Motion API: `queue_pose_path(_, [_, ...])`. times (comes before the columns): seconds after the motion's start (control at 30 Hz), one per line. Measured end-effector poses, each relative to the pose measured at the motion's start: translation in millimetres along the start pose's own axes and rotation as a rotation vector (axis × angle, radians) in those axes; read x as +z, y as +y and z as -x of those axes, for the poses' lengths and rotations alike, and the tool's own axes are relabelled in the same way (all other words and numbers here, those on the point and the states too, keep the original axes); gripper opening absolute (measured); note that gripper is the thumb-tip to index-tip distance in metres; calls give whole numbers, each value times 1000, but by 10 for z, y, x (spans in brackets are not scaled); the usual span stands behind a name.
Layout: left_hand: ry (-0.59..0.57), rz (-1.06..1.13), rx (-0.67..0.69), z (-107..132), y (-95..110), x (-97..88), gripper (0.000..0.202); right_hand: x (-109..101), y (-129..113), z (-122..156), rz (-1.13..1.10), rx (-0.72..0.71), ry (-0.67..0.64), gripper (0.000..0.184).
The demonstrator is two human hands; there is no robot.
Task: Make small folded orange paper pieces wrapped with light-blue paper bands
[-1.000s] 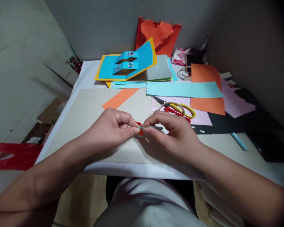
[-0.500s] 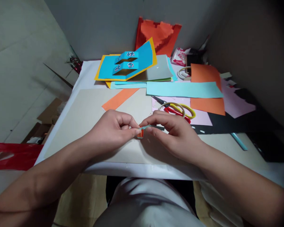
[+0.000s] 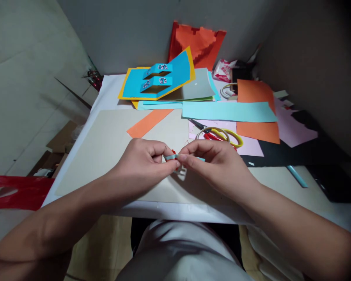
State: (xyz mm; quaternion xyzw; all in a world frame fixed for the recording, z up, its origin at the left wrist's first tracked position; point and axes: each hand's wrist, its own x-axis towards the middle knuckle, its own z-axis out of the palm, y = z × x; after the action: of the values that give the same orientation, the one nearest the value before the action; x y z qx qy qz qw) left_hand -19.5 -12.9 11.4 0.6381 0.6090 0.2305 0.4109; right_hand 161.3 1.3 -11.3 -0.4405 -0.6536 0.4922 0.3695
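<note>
Pinching a narrow pale blue paper strip (image 3: 190,159) between both hands, thumb + forefinger closed on it each side, other fingers curled in, nothing else held. Left hand (image 3: 143,166) has the strip's near end, right hand (image 3: 215,162) grips just beside it, fingertips almost touching, both above a grey card sheet (image 3: 105,152) on the bench (image 3: 175,210). Tiny red paper bit (image 3: 173,151) peeks out by the left fingers, too small to tell its shape; pale paper scrap (image 3: 181,174) lies just below. Risk: thin strip could crease or tear if pulled hard, and a loose pinch could let the red bit drop. Nearby: red-handled scissors (image 3: 215,136) w/ metal blades, clear tape roll (image 3: 212,133), smooth orange strip (image 3: 149,123), stiff folded blue pop-up card (image 3: 156,80) w/ stepped shapes, approx flat matte sheets all round.
</note>
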Motion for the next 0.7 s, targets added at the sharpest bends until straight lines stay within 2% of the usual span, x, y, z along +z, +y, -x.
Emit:
queue_pose_path(0.27, [45,-37,23,-7,-47,15,16,39,4,17,53,-55,36,8])
queue_pose_path(0.5, [80,-109,74,13,-80,17,15,87,8,78,156,-160,80,12])
queue_pose_path(0.7, [146,-248,225,8,-100,40,16,101,2,98,177,-154,100,14])
